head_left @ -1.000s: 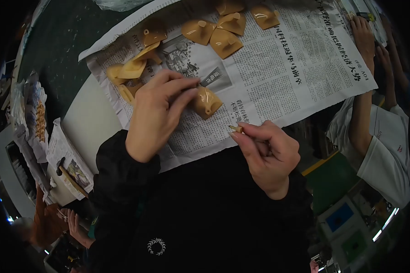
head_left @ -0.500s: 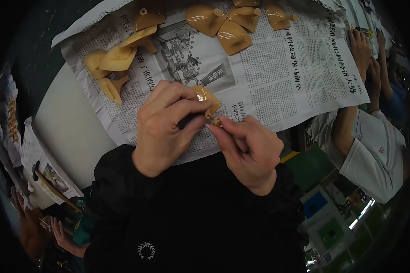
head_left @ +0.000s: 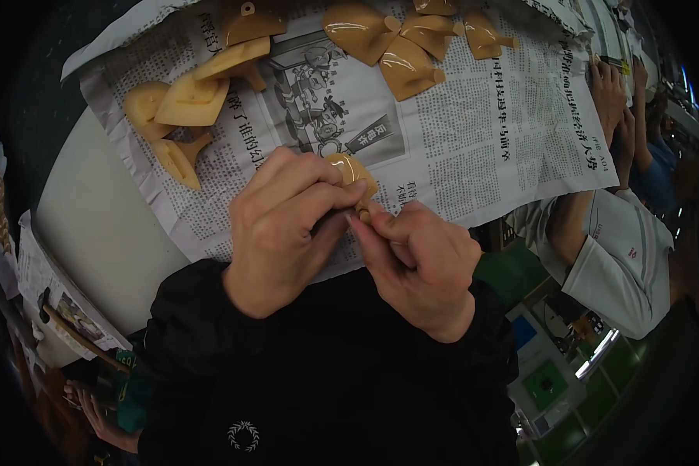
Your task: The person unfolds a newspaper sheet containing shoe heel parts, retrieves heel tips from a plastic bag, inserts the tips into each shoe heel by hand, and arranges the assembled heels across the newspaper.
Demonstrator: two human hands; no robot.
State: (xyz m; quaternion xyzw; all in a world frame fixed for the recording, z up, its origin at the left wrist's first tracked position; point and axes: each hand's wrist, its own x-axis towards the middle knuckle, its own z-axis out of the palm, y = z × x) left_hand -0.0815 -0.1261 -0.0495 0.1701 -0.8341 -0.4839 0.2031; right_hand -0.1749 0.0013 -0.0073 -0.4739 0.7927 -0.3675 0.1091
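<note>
Over the newspaper (head_left: 474, 179), near side: left hand (head_left: 283, 225) grip is closed on glossy tan piece (head_left: 349, 166), right hand (head_left: 429, 268) grip is closed on small peg (head_left: 363, 215) at its near end; contact hidden; steady, straight alignment seems advisable

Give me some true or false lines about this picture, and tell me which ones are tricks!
1. The right hand pinches a small peg. True.
2. The left hand is up in the air, far from the right one. False: it is close beside it, holding a tan piece.
3. Newspaper lies under the tan pieces. True.
4. The person's sleeves are bright red. False: the sleeves are black.
5. The newspaper has a cartoon printed on it. True.
</note>
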